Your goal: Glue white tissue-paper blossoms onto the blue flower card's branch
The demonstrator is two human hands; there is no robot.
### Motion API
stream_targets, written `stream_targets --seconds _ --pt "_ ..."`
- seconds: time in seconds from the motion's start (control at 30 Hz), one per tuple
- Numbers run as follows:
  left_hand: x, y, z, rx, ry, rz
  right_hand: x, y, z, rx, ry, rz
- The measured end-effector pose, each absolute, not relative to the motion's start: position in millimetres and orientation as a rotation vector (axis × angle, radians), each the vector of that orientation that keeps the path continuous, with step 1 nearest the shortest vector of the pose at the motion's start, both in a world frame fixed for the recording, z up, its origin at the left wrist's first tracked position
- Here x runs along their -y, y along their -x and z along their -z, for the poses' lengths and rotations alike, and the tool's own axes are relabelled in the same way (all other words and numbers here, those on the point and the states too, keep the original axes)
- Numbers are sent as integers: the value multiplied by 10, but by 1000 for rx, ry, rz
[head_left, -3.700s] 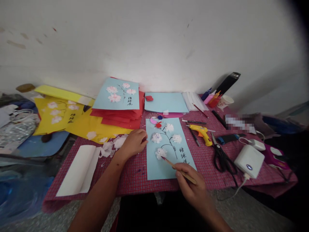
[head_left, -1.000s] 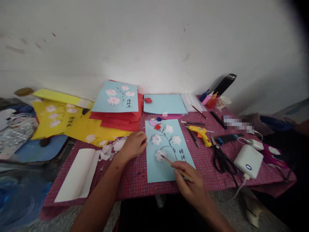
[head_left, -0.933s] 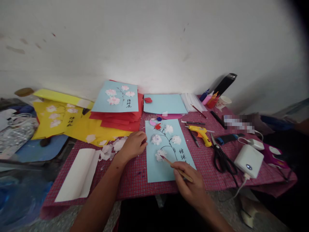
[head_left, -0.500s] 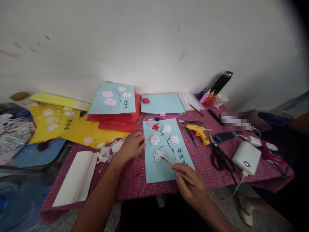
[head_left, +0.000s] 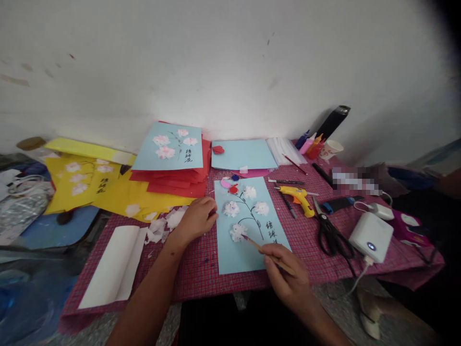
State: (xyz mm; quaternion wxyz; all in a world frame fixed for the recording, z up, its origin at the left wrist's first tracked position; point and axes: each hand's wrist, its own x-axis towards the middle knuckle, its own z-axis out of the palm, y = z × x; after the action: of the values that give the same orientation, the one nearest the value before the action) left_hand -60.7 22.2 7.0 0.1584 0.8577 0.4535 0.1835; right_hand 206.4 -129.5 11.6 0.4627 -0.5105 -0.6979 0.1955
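In my right hand is a paintbrush with a pale wooden handle, its dark tip at the lower left white paper flower. That flower is one of several fluffy white ones on a light blue sheet, which also bears a drawn dark stem and black handwritten characters. My left hand rests by the sheet's left edge with its fingers curled; nothing shows in them. Small blobs of red paint, pink paint and dark blue paint lie at the sheet's top edge.
White paper scraps and a folded white sheet lie left. Behind are a flower picture on red paper and yellow sheets. Right are a yellow glue gun, black scissors, a white power bank and paint bottles.
The brush tip has shifted slightly right and down on the lower left flower, and my right hand has moved slightly with it. My left hand stays in place.
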Motion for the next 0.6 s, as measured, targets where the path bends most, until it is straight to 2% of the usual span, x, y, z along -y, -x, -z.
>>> stream_targets --seconds 0.6 --pt "-224 604 -66 -1309 -2449 -514 1056 -1971 -183 1691 1299 -529"
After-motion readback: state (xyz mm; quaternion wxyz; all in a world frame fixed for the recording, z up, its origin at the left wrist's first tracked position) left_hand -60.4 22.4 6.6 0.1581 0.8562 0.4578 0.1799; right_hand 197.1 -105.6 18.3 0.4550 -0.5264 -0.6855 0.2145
